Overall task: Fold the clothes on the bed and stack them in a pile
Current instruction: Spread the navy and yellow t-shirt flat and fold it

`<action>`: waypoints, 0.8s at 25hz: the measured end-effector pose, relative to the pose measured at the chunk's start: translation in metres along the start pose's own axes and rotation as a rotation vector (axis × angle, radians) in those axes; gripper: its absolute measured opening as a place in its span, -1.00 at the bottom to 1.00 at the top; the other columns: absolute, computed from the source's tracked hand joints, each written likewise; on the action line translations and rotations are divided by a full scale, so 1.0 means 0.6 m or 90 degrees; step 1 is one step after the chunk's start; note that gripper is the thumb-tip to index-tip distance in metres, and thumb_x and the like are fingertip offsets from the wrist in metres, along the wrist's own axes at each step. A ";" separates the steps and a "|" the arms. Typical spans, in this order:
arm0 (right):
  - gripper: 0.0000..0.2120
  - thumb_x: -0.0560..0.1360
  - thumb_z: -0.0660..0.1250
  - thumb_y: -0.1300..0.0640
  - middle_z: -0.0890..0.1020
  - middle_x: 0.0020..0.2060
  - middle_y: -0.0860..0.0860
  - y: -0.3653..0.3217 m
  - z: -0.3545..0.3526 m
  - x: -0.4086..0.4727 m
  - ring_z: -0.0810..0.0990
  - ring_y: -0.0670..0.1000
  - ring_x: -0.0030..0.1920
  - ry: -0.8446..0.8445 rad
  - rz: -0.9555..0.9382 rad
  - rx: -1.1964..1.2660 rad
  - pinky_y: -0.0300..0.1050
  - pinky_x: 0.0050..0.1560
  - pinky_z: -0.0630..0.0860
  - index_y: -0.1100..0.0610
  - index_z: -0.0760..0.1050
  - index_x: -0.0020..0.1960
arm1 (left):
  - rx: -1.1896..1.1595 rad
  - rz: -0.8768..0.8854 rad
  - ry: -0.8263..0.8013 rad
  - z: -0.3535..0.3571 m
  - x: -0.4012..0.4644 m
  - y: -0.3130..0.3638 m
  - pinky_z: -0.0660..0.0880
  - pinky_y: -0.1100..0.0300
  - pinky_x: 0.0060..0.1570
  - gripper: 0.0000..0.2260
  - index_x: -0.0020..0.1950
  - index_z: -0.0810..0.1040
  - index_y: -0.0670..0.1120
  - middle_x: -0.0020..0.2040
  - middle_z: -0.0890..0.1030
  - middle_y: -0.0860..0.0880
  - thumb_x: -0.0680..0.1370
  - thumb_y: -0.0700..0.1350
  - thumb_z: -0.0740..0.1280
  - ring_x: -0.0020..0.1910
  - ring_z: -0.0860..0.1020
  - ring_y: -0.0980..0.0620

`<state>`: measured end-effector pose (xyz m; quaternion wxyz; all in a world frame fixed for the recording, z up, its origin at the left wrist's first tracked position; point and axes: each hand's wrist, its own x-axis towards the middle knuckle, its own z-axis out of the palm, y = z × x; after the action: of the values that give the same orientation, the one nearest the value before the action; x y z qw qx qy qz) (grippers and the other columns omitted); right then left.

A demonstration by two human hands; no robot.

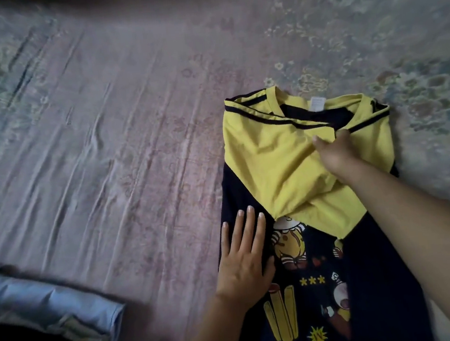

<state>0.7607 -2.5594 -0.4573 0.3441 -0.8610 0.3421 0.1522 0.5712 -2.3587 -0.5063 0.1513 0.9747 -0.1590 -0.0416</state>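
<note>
At the lower left of the frame lies a stack of folded clothes [49,313], light blue cloth on top with a dark piece beneath; the edges are blurred.

The left hand [245,260] enters from the bottom centre, forearm angled up and to the right. The palm lies flat, the fingers [248,223] straight and slightly spread. It presses on the left edge of the T-shirt [371,280] and holds nothing.

The right hand [334,152] enters from the lower right, the forearm running diagonally up and to the left across the garment. The fingers are curled under and pinch the yellow cloth just below the collar [318,109]; the thumb points to the upper left.

The T-shirt lies right of centre on the bed sheet [101,128], collar toward the top of the frame. The body is dark navy with a yellow cartoon print, three yellow stars and yellow stumps. The sleeves are yellow with dark stripes and are folded inward over the chest, forming a yellow patch that narrows to a point. A white label shows inside the collar.

The bed sheet is pale pink with a faded floral pattern and many creases.
</note>
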 end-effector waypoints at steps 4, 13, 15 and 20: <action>-0.52 0.55 0.29 0.02 0.48 0.17 0.08 0.045 -0.002 -0.058 0.48 0.11 0.05 -0.016 0.027 0.148 -0.08 -0.07 0.38 0.21 0.25 0.37 | 0.001 -0.047 -0.006 -0.001 -0.061 0.019 0.21 -0.04 0.37 -0.43 0.46 0.24 -0.21 0.45 0.33 -0.18 0.50 0.02 0.11 0.46 0.24 -0.10; -0.66 0.53 0.29 0.11 0.52 0.19 0.17 0.103 -0.017 -0.156 0.48 0.19 0.16 0.106 0.020 -0.048 0.05 0.09 0.45 0.23 0.37 0.26 | 0.056 -0.129 0.002 -0.039 -0.272 0.039 0.46 0.13 -0.48 -0.43 0.24 0.37 -0.18 -0.21 0.57 -0.05 0.26 -0.15 0.40 -0.34 0.54 -0.03; -0.70 0.54 0.27 0.12 0.51 0.18 0.17 0.129 0.013 -0.219 0.46 0.21 0.17 0.089 -0.059 -0.075 0.07 0.10 0.44 0.18 0.35 0.24 | 0.056 -0.129 0.028 -0.045 -0.319 0.044 0.45 0.13 -0.48 -0.60 0.21 0.37 -0.15 -0.23 0.58 -0.02 0.38 -0.12 0.21 -0.33 0.56 -0.02; -0.84 0.58 0.24 0.06 0.55 -0.12 0.03 0.212 0.106 -0.410 0.61 0.05 -0.24 -0.304 0.019 0.147 -0.01 -0.14 0.57 0.15 0.43 0.05 | 0.106 -0.249 -0.058 -0.068 -0.410 0.045 0.45 0.02 -0.34 -0.63 -0.08 0.55 -0.15 -0.33 0.54 -0.07 0.38 0.14 0.41 -0.38 0.51 -0.13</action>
<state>0.4940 -2.4633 -0.4424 0.5090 -0.7505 0.2789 0.3159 0.3361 -2.2922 -0.4511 0.0522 0.9933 0.0233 -0.1007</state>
